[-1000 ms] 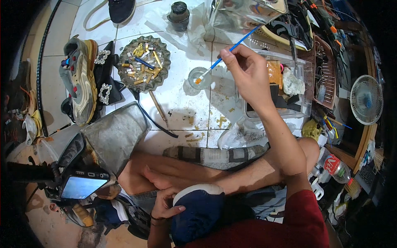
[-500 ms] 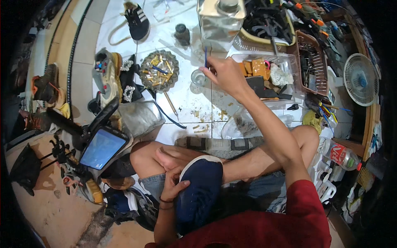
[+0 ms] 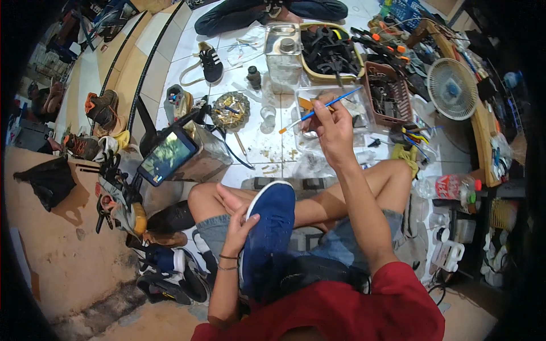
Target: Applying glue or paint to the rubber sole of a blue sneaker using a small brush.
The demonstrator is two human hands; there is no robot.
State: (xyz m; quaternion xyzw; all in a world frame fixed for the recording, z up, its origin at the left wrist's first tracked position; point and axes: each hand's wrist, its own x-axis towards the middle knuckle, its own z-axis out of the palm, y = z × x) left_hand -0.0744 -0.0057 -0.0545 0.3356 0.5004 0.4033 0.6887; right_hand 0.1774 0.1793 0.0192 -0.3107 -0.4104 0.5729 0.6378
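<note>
A navy blue lace-up sneaker point(image 3: 274, 219) with a white sole edge rests on my lap, its toe pointing away from me. My left hand point(image 3: 239, 230) grips its left side, thumb over the upper. Raised above my right shin, my right hand point(image 3: 334, 132) pinches a slim blue paintbrush point(image 3: 347, 95) whose orange-brown tip points left. Beyond the brush tip stands a small clear glass point(image 3: 268, 115) on the white tiles. Under the brush lies a clear plastic bin point(image 3: 364, 129), partly hidden by my hand.
A round ashtray point(image 3: 245, 116) full of cigarette butts sits ahead. Behind it are a dark bottle point(image 3: 253, 78), a metal can point(image 3: 282, 63) and a black striped shoe point(image 3: 211, 65). A phone point(image 3: 168, 154) stands left; a fan point(image 3: 452, 91) stands right. Another person's legs point(image 3: 227, 16) show at the far edge.
My right hand has drawn back from the glass toward me, and the brush now lies slanted across my fingers. The view has tilted up. My left hand keeps its hold on the sneaker.
</note>
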